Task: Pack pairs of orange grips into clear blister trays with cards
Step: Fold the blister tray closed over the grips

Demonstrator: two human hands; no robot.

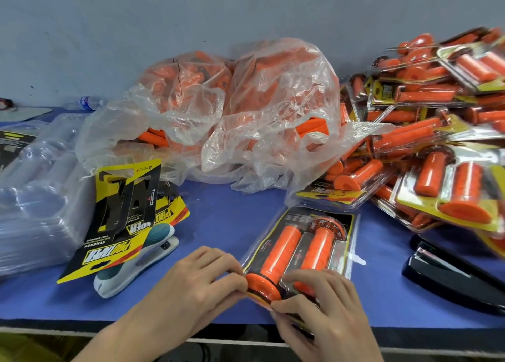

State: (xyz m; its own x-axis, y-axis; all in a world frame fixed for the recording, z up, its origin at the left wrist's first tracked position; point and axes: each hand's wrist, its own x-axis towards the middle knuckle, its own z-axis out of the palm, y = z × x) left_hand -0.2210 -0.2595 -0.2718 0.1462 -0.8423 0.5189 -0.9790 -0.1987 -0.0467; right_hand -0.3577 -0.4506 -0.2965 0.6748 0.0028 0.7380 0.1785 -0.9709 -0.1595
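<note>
We have the pack point(300, 241) at front centre of the table point(232, 216), w/ two grips point(284, 249) side by side in it. Our left hand point(202, 274) is at its near-left corner and our right hand point(322, 298) is over its near end. Both seem to pinch the edge, tho the view's blurry there. Left of the pack, cards point(123, 211) lie over a stapler point(136, 263); further left, a tray stack point(35, 197). Behind the stack, at back-left, a bottle point(87, 102) on its side. Bags point(232, 110) sit behind the pack, mid-table. A pile point(437, 142) of packs fills the right side, w/ a 2nd stapler point(451, 274) in front of it, by the table edge.
</note>
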